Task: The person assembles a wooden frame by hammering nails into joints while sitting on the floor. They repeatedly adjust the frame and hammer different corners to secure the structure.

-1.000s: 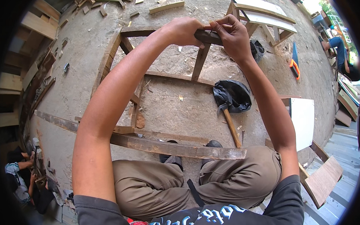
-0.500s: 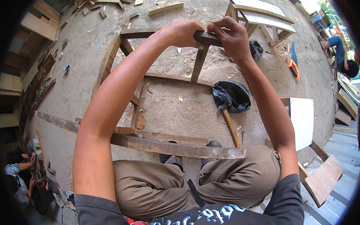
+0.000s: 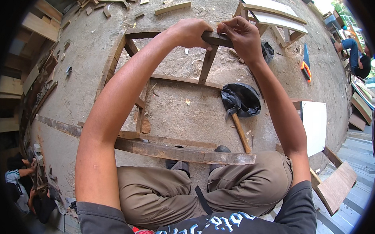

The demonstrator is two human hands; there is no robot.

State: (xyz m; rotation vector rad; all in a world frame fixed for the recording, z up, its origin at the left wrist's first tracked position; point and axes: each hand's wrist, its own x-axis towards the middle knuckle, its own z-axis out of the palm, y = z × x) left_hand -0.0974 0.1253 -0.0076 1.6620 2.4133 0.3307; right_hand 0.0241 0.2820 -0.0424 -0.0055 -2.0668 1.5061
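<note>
A dark wooden frame (image 3: 206, 64) of nailed-together rails stands on the ground in front of my knees. My left hand (image 3: 191, 33) is closed round its far top rail (image 3: 220, 39), thumb on the near side. Just to the right, my right hand (image 3: 243, 39) is closed in a pinch at the top of the same rail. Whatever sits between its fingertips is too small to make out. Nearer to me, a black plastic bag (image 3: 248, 103) lies open beside the frame. A wooden tool handle (image 3: 240, 133) leans out from under it, its head hidden.
A handsaw (image 3: 306, 65) with an orange handle lies at the right. Behind it is a white-topped wooden stool (image 3: 277, 17). A white board (image 3: 313, 127) is near my right elbow. Wood offcuts (image 3: 172, 8) are scattered far off. Other people sit at the left and right edges.
Both my hands stay at the far rail, almost unmoved. At the far right edge, another person has shifted posture.
</note>
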